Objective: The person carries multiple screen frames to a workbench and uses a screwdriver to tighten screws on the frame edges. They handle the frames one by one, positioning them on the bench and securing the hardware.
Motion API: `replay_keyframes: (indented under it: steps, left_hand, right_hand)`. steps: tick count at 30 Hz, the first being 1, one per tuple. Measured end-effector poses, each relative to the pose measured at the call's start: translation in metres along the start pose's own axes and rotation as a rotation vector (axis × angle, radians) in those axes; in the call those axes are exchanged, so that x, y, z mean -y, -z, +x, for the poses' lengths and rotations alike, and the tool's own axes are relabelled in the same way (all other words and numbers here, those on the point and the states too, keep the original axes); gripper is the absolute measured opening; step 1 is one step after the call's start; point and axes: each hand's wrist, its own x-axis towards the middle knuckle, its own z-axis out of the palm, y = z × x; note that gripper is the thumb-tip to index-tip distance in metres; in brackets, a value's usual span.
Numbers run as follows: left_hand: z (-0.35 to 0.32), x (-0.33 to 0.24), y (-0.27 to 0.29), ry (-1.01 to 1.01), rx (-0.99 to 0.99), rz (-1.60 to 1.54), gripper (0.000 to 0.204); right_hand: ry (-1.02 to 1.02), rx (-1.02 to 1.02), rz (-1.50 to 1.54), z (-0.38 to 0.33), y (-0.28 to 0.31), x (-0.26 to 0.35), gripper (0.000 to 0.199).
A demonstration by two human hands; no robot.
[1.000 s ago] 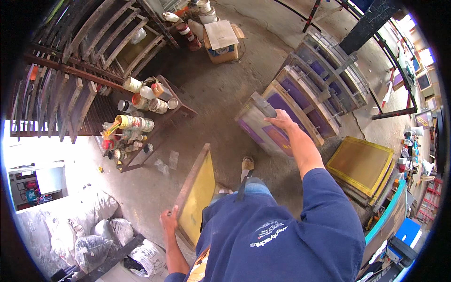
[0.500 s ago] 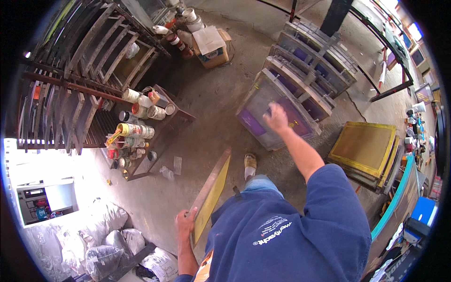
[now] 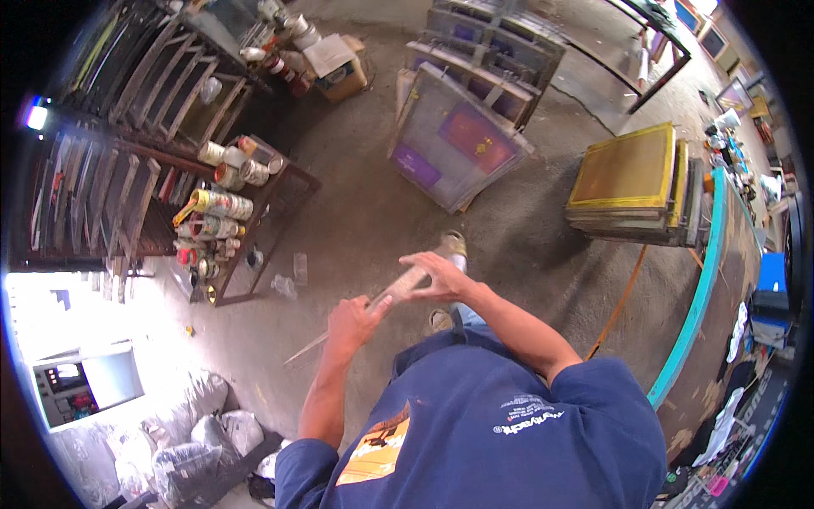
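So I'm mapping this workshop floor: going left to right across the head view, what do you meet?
Rack of paint cans → left hand → right hand, both on an edge-on wooden frame → stack of yellow screen frames → teal-edged table.

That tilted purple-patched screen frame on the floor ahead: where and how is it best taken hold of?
Probably by the raised top rail of the screen frame, coming from above on the near side. It tilts back against the stacked frames, so that rail is clear while the bottom edge rests on the floor.
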Motion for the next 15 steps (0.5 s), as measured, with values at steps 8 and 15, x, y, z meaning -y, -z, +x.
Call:
replay_keyframes:
  steps: [8, 15]
  left_hand:
    - [-0.027, -0.099, -0.037, -0.232, 0.093, 0.055, 0.058]
    - [-0.01, -0.253, -0.097, -0.501, 0.208, 0.09, 0.055]
  right_hand:
    - [-0.682, -0.916, 0.03, -0.113, 0.154, -0.195, 0.084]
    - [-0.421, -0.521, 0.551, -0.183, 0.222, -0.145, 0.05]
